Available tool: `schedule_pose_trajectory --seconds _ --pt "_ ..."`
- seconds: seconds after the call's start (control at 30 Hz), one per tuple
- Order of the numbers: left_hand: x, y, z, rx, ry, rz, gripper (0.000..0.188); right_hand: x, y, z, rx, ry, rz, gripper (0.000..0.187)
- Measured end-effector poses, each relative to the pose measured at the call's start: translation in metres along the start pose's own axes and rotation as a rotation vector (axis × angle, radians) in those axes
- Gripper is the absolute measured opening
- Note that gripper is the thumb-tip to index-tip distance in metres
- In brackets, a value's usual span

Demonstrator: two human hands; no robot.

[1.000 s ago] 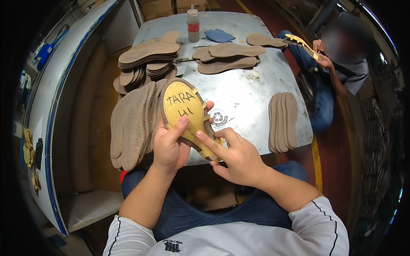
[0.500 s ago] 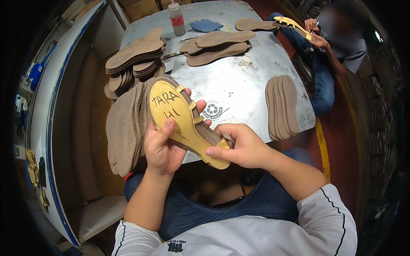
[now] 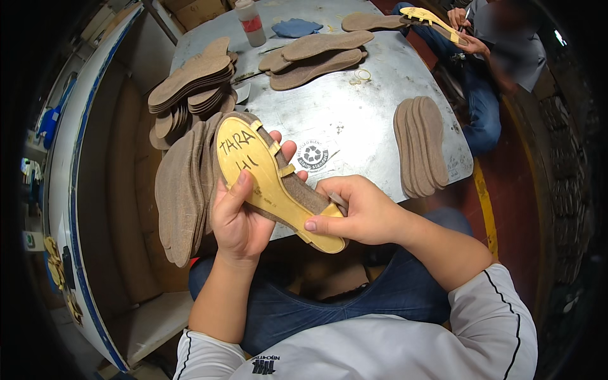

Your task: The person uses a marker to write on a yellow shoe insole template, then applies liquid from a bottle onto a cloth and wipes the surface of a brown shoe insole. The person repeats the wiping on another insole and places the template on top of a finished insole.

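Observation:
A yellow sole-shaped template (image 3: 266, 185) with small tabs along its side lies over a brown fibre insole (image 3: 304, 192), tilted above the table's near edge. My left hand (image 3: 240, 215) grips both from the left, thumb on the yellow face and fingertips showing past the far side. At the narrow near end, my right hand (image 3: 358, 212) pinches them, its thumb on the template. A small greyish piece (image 3: 338, 201) shows beside its index finger; its kind I cannot make out. Close to my left hand rests a thick pile of brown insoles (image 3: 183, 190).
On the metal table (image 3: 361, 136) are stacked insoles (image 3: 190, 82), more insoles (image 3: 323, 60), a fanned row of insoles (image 3: 421, 145), a bottle (image 3: 251, 25) and a blue cloth (image 3: 296, 28). A co-worker's hands (image 3: 468, 41) hold a similar template. A white-edged shelf (image 3: 79, 209) stands left.
The view has shifted slightly, so the table's contents sit a little differently in it. Both hands keep the same hold on the template and insole.

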State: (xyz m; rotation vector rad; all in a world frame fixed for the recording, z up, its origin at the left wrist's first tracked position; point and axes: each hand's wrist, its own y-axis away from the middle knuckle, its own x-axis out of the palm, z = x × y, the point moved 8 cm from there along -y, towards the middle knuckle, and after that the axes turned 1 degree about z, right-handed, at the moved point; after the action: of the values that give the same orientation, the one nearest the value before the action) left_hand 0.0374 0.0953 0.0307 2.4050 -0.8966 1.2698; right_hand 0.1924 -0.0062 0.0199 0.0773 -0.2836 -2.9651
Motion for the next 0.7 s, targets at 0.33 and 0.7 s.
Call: schedule_pose_trajectory --seconds 0.33,0.7 --pt "0.0027 0.0000 -0.0025 0.024 -0.031 0.040 0.066 -0.0003 -0.0008 0.0018 -0.024 0.014 -0.003 0.037" --pt "0.0057 0.0020 -0.0045 0.031 -0.025 0.090 0.064 -0.0008 0.0012 0.0091 -0.041 0.071 0.005 0.035"
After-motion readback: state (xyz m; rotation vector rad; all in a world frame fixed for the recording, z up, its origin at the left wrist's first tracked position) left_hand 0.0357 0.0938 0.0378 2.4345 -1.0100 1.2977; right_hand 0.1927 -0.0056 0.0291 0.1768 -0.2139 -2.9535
